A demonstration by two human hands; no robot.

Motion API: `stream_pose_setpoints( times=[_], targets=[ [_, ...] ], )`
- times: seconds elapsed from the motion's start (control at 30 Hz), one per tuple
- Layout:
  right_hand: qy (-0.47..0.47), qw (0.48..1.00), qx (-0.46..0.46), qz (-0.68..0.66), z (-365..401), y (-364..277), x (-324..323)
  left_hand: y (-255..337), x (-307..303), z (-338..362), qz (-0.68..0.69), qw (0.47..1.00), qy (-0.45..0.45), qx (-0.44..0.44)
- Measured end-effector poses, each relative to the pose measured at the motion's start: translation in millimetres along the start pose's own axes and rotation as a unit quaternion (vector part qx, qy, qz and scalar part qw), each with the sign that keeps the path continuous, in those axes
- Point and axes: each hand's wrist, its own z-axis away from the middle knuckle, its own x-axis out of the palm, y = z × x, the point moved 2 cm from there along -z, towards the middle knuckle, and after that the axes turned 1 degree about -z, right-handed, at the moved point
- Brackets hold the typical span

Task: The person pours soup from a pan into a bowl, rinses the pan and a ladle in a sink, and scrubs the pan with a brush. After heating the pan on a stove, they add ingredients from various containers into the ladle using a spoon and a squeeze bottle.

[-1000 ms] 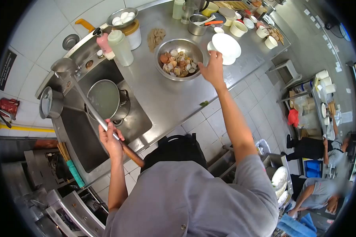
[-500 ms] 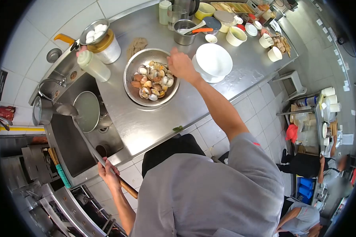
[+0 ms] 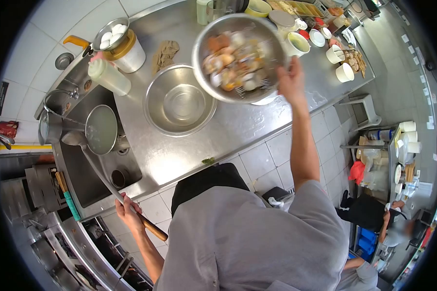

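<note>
My right hand [image 3: 291, 82] grips the rim of a steel colander [image 3: 276, 46], raised and tilted above the counter. Clams [image 3: 235, 60] lie inside it, blurred by motion. Left of the colander, a wide steel bowl [image 3: 182, 103] stands on the counter with nothing in it. My left hand [image 3: 129, 213] is closed round the shaft of a long ladle [image 3: 102, 169] with a wooden handle end. The ladle's head hangs over the sink, beside a round pot of cloudy liquid [image 3: 102, 130]. A white bowl [image 3: 267, 100] is mostly hidden under the colander.
A squeeze bottle [image 3: 109, 77], a cloth [image 3: 166, 54] and a strainer of eggs [image 3: 112, 35] on a tub stand toward the wall. White cups [image 3: 344, 72] and food containers line the far counter. A stove [image 3: 94, 247] is at lower left. Co-workers [image 3: 395, 228] stand at right.
My right hand has lifted the colander of clams out of the steel bowl and moved it up and right, over the white bowl. My left hand still holds the ladle, barely moved.
</note>
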Motion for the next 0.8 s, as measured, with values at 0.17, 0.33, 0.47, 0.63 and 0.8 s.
stream_pose_setpoints(
  times=[0.17,0.33,0.47,0.63,0.8],
  targets=[
    [0.121,0.927,-0.168,0.312,-10,-24,-60,-2,5,-2,-0.003,1.000,-0.003,-0.029],
    [0.077,0.846,-0.232,0.474,-6,-13,-49,-10,3,-12,0.001,0.999,-0.022,-0.027],
    [0.057,0.825,-0.209,0.522,-5,-9,-48,-5,1,-15,0.002,0.999,-0.023,-0.026],
    [0.165,0.824,-0.269,0.471,-2,-19,-57,-12,-13,-13,-0.007,0.999,-0.024,-0.027],
    [0.188,0.899,-0.210,0.336,11,-26,-45,-13,-23,-7,-0.001,0.999,-0.002,-0.035]
  ],
)
